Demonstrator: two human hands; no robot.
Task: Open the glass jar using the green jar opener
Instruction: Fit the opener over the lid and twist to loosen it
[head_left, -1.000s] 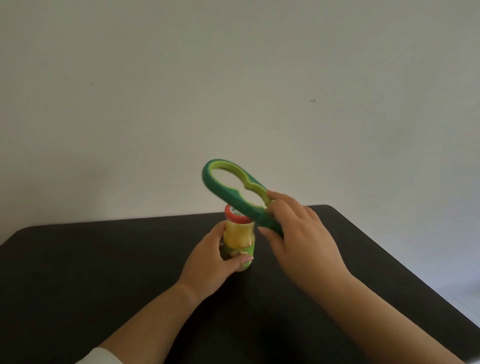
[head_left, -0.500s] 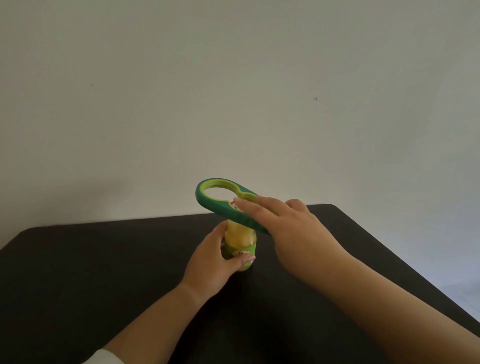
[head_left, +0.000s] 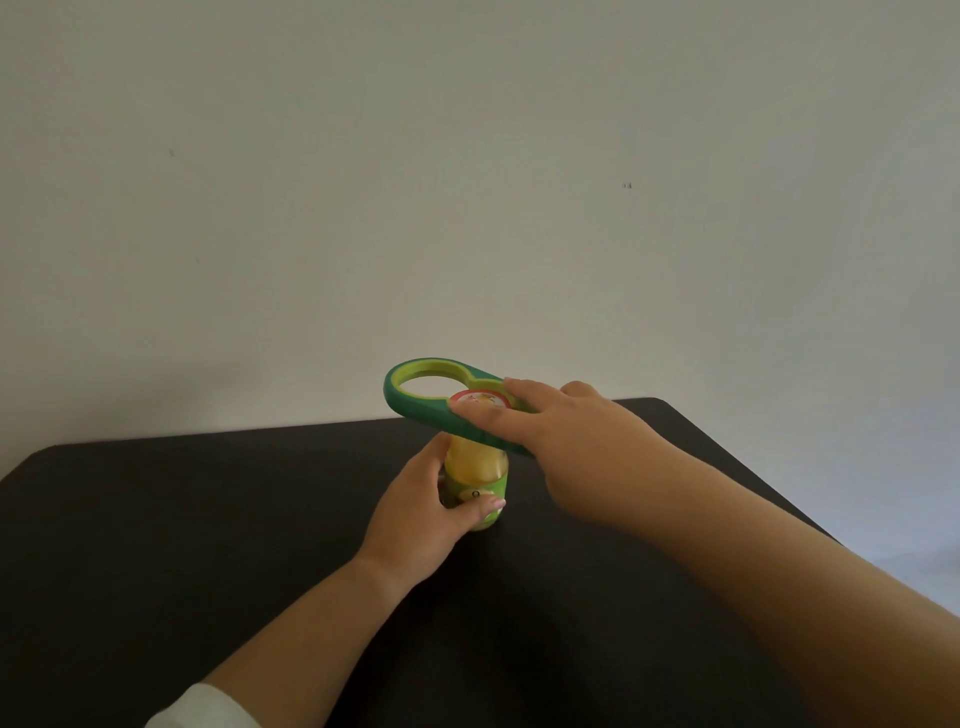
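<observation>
A small glass jar with yellow contents and a green label stands upright on the black table. My left hand wraps around its lower part from the left. The green jar opener lies nearly flat on top of the jar, and the red-rimmed lid shows through one of its rings. My right hand grips the opener's near end, fingers laid over the frame beside the lid. The opener's largest ring sticks out empty to the far left.
The dark table has rounded far corners; its right edge runs diagonally toward me. A plain pale wall rises right behind the table. A white sleeve cuff shows at the bottom.
My right hand tilted the opener from steeply raised to nearly flat and lowered it over the jar's lid. My left hand stayed on the jar.
</observation>
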